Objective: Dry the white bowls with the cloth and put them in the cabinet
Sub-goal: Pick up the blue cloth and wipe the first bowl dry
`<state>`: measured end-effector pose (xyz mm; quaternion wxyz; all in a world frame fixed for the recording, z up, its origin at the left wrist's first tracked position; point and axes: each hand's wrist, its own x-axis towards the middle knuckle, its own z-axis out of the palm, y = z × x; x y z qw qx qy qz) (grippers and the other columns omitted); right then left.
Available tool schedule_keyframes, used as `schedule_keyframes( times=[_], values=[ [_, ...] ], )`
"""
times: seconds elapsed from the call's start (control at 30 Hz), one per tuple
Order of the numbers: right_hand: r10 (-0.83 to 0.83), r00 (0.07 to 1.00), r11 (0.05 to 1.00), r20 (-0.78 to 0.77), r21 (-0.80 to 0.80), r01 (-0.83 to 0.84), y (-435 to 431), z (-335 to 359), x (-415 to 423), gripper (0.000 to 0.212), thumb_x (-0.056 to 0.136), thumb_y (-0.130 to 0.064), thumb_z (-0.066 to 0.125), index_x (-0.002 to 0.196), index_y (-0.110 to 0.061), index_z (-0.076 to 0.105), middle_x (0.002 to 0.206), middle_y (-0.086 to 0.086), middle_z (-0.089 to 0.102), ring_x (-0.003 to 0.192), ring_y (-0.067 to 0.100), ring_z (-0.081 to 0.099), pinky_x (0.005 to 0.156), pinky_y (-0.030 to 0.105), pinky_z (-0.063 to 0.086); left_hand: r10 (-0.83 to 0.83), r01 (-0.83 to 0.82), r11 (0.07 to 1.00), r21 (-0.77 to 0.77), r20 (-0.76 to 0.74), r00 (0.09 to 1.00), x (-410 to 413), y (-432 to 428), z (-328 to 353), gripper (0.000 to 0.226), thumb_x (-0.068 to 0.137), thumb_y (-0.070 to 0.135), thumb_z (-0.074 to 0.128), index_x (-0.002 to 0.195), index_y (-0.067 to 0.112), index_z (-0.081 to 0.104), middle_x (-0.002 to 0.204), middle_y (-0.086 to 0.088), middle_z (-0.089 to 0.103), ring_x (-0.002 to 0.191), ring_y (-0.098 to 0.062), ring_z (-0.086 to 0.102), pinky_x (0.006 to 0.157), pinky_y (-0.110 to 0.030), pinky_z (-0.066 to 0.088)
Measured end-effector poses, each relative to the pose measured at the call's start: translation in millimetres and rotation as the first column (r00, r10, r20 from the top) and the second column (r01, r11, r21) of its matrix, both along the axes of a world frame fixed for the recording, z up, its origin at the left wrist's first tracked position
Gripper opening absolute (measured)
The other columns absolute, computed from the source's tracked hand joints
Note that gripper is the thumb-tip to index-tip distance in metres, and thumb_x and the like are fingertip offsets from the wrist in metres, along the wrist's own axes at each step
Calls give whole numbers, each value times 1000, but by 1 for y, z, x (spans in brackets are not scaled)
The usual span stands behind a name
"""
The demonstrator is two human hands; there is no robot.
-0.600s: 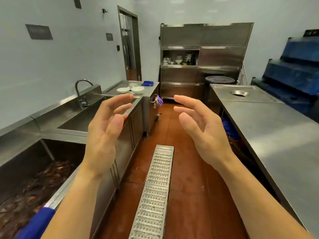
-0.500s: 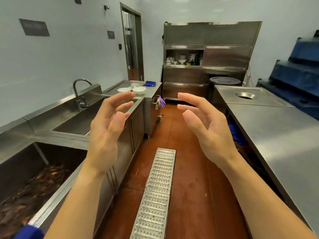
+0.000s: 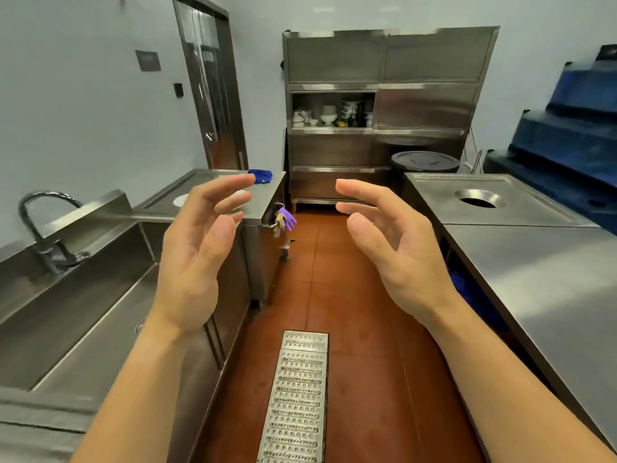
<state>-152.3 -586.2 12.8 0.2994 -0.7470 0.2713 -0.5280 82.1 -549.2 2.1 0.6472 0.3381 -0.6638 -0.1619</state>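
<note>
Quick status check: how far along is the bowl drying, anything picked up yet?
Nothing looks done. Both the left hand and right hand are open and empty, raised over the aisle. The white bowls sit on the far left counter, mostly hidden by the left hand; the blue cloth lies beside them. The cabinet has one open shelf holding crockery. Drying and shelving remain.

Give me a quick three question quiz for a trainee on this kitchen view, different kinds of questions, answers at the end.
1. True or false: the left hand is holding a white bowl.
2. The blue cloth lies: A) in the sink, B) at the far end of the left counter, C) on the floor drain grate.
3. Fill in: the crockery sits in the open compartment of the steel ___ at the far wall.

Key
1. False; both it and the right hand are open and empty.
2. B.
3. cabinet; its other doors are shut.
</note>
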Motion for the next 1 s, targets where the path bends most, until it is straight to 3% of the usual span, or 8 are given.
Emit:
schedule_keyframes(
  times=[0.37, 0.57, 0.8, 1.0],
  values=[
    [75, 997, 997, 15, -10, -75, -364, -11, 23, 54, 89, -49, 57, 137, -25, 58, 137, -6, 63, 124, 12, 61, 105, 40, 51, 80, -79, 996, -33, 22, 997, 12, -344, -3, 52, 94, 71, 52, 134, 39, 58, 143, 1, 62, 135, -29, 59, 111, -60, 46],
    [198, 980, 980, -7, -14, -198, -541, -4, 71, 50, 92, -50, 58, 137, -30, 57, 136, -13, 63, 123, 9, 61, 102, 29, 51, 155, -156, 988, -16, -31, 987, 49, -494, 5, 51, 92, 72, 53, 131, 41, 60, 141, 3, 65, 134, -28, 60, 107, -46, 49],
    [278, 960, 960, -20, -5, -278, -739, -34, 150, 47, 92, -46, 60, 135, -26, 60, 132, -9, 65, 122, 14, 63, 103, 36, 51, 228, -229, 973, 1, -81, 970, 117, -682, -33, 51, 89, 75, 56, 127, 41, 63, 140, 1, 65, 133, -30, 60, 109, -53, 47],
    [299, 954, 954, -22, -5, -299, -894, -20, 207, 45, 92, -47, 59, 133, -29, 59, 131, -8, 66, 122, 14, 63, 101, 38, 53, 259, -261, 965, -9, -70, 963, 172, -843, -17, 53, 89, 76, 53, 128, 41, 62, 141, -1, 65, 132, -30, 61, 108, -54, 48]
  ],
)
